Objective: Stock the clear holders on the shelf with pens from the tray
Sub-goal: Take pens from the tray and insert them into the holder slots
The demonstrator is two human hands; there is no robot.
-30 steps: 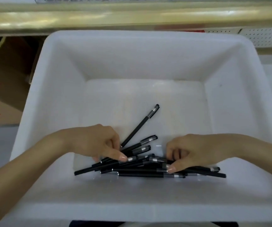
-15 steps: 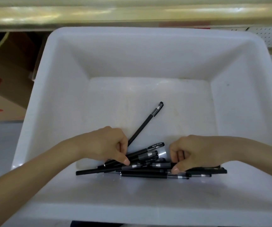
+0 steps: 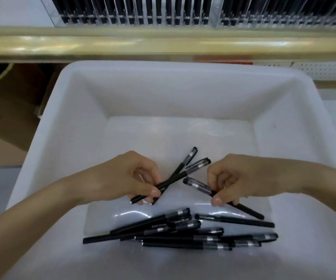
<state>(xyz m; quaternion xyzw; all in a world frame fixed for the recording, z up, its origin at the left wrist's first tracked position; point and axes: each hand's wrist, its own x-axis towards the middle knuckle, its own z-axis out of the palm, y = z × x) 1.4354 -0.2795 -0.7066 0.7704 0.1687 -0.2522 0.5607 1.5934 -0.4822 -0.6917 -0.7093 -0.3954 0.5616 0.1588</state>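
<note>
The only camera, worn on the head, looks forward and down from close above the tray (image 3: 163,66), and its upper edge reaches the shelf (image 3: 163,43) with the holders (image 3: 134,15).

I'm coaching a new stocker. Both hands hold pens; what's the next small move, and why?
Likely lift both hands to the holders: the left hand grips two pens, the right hand pinches one pen, all clear of the pile in the tray.

Blk-&-silver pens (image 3: 173,238); white tray (image 3: 163,98); prob. gold shelf (image 3: 163,43)
</note>
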